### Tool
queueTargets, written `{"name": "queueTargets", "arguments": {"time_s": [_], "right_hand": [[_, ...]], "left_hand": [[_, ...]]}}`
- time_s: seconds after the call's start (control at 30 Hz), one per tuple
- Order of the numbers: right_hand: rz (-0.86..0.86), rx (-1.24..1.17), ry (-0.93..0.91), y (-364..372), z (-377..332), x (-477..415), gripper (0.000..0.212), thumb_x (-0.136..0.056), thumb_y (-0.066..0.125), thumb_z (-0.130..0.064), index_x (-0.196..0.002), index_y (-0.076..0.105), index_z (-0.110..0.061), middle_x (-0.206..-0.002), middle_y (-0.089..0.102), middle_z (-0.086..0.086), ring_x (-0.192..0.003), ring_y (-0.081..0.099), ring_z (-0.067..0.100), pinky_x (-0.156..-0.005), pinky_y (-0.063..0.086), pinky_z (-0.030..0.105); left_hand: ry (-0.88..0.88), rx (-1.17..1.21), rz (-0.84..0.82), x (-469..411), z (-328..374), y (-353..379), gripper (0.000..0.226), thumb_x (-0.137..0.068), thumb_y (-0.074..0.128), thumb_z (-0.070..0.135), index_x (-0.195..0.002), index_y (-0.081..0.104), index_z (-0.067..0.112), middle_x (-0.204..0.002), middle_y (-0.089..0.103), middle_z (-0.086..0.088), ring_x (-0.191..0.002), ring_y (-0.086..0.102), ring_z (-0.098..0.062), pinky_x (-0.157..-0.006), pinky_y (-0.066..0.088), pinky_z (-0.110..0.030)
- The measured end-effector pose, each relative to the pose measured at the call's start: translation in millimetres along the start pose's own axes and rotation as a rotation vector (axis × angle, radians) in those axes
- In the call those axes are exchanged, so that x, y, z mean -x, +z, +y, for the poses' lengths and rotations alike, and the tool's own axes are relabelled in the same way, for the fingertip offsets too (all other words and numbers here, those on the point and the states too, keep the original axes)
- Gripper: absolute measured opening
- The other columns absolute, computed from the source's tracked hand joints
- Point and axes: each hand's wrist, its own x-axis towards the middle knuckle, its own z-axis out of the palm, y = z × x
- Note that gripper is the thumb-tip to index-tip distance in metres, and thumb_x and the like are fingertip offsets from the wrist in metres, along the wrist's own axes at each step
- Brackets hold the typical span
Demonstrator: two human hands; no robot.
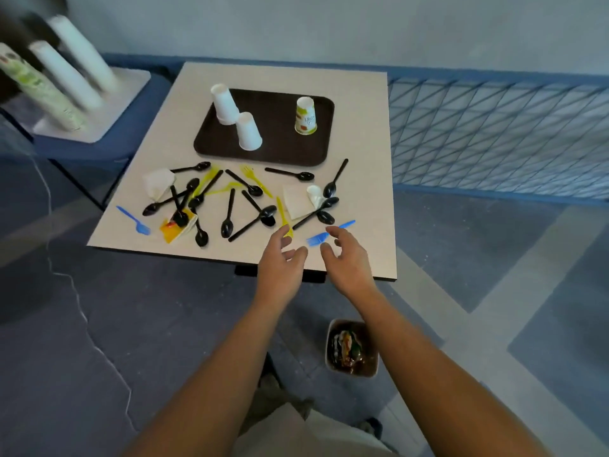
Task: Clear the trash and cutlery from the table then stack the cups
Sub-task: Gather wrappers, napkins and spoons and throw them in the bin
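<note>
**Head view: two empty hands at the near table edge**

Over the near edge of the table (362, 127), left hand (281, 255) and right hand (342, 255) side by side, just apart. Fingers of both loosely curved and spread, gripping nothing. Just beyond the left fingertips, the tines of a yellow fork (283, 216). Under the right fingertips, a blue fork (318, 238); touching or not, cannot tell.

Across the middle of the table, a scatter of black spoons (229, 212), some crossing one another, with more yellow cutlery among them. At the near left, a second blue fork (133, 221) and a yellow-orange wrapper (173, 229) under a spoon bowl. At the left, a white napkin (158, 186); right of centre, another napkin (296, 201) with a crumpled white cup (314, 194) on it.

Farther back, a dark tray (280, 150) with three upside-down cups: two white cups (248, 131) on its left side, a printed cup (305, 115) on its right.

On the floor, near and below the right forearm, a bin (329, 354) holding trash. At the far left, tall cup stacks (75, 64) on a side table, blurred.
</note>
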Motion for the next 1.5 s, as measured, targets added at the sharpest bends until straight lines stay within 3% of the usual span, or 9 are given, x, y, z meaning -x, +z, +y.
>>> {"name": "queueTargets", "arguments": {"time_s": [0.2, 0.37, 0.47, 0.6, 0.73, 0.87, 1.2, 1.4, 1.5], "right_hand": [[0.058, 0.033, 0.042, 37, -40, -61, 0.042, -0.1, 0.058, -0.021, -0.142, 0.055, -0.016, -0.142, 0.059, 0.003, -0.131, 0.054, 0.02, -0.108, 0.041, 0.029], [0.071, 0.133, 0.106, 49, -57, -103, 0.048, -0.098, 0.06, -0.019, -0.146, 0.051, -0.017, -0.14, 0.057, 0.009, -0.107, 0.06, 0.021, -0.091, 0.043, 0.027], [0.087, 0.251, 0.091, 51, -52, -128, 0.049, -0.095, 0.063, -0.018, -0.143, 0.052, -0.016, -0.138, 0.057, 0.011, -0.122, 0.055, 0.031, -0.101, 0.045, 0.037], [0.062, 0.447, 0.11, 51, -38, -159, 0.048, -0.093, 0.063, -0.023, -0.139, 0.052, -0.015, -0.135, 0.052, 0.011, -0.114, 0.05, 0.033, -0.093, 0.046, 0.041], [0.018, 0.609, 0.096, 47, -19, -178, 0.048, -0.091, 0.064, -0.031, -0.135, 0.054, -0.014, -0.13, 0.05, 0.01, -0.112, 0.048, 0.033, -0.089, 0.046, 0.041], [-0.066, 0.72, 0.067, 42, 0, -193, 0.044, -0.09, 0.065, -0.036, -0.128, 0.058, -0.015, -0.126, 0.05, 0.009, -0.111, 0.047, 0.032, -0.087, 0.049, 0.042], [-0.078, 0.752, -0.057, 41, 23, -203, 0.031, -0.093, 0.067, -0.038, -0.121, 0.065, -0.028, -0.126, 0.052, 0.001, -0.109, 0.048, 0.028, -0.087, 0.043, 0.043], [-0.039, 0.68, -0.057, 43, 27, -202, 0.013, -0.093, 0.07, -0.034, -0.105, 0.071, -0.03, -0.124, 0.048, -0.001, -0.108, 0.047, 0.028, -0.086, 0.042, 0.042], [-0.028, 0.611, -0.092, 38, 26, -200, 0.003, -0.094, 0.07, -0.032, -0.097, 0.072, -0.031, -0.123, 0.049, -0.002, -0.106, 0.047, 0.027, -0.084, 0.041, 0.042]], "left_hand": [[0.095, -0.15, -0.105, -73, 29, -68, 0.055, -0.1, 0.062, 0.031, -0.152, 0.045, 0.034, -0.145, 0.055, 0.01, -0.112, 0.061, -0.005, -0.085, 0.043, -0.023], [0.087, -0.169, -0.121, -118, 45, -100, 0.054, -0.099, 0.063, 0.032, -0.151, 0.047, 0.033, -0.145, 0.057, 0.009, -0.114, 0.064, -0.008, -0.087, 0.046, -0.026], [0.076, -0.181, -0.131, -138, 50, -99, 0.053, -0.098, 0.063, 0.031, -0.149, 0.048, 0.033, -0.143, 0.058, 0.01, -0.109, 0.065, -0.006, -0.085, 0.05, -0.027], [0.052, -0.212, -0.166, -160, 54, -82, 0.052, -0.1, 0.061, 0.029, -0.15, 0.047, 0.033, -0.143, 0.056, 0.007, -0.096, 0.06, 0.004, -0.072, 0.045, -0.017], [0.009, -0.238, -0.196, -179, 63, -64, 0.054, -0.1, 0.061, 0.031, -0.151, 0.045, 0.033, -0.145, 0.053, 0.006, -0.095, 0.057, 0.004, -0.081, 0.043, -0.024], [-0.015, -0.259, -0.184, -197, 72, -55, 0.05, -0.1, 0.062, 0.03, -0.149, 0.048, 0.032, -0.14, 0.056, 0.006, -0.09, 0.052, 0.009, -0.076, 0.041, -0.021], [-0.109, -0.306, -0.189, -223, 64, -60, 0.052, -0.098, 0.064, 0.035, -0.147, 0.048, 0.036, -0.137, 0.058, 0.007, -0.117, 0.058, -0.013, -0.095, 0.048, -0.034], [-0.127, -0.31, -0.171, -240, 68, -71, 0.052, -0.099, 0.063, 0.033, -0.149, 0.047, 0.033, -0.135, 0.059, 0.007, -0.112, 0.059, -0.012, -0.083, 0.041, -0.027], [-0.124, -0.316, -0.204, -241, 64, -69, 0.054, -0.099, 0.062, 0.034, -0.15, 0.045, 0.032, -0.135, 0.059, 0.005, -0.113, 0.059, -0.014, -0.087, 0.042, -0.03]]}}
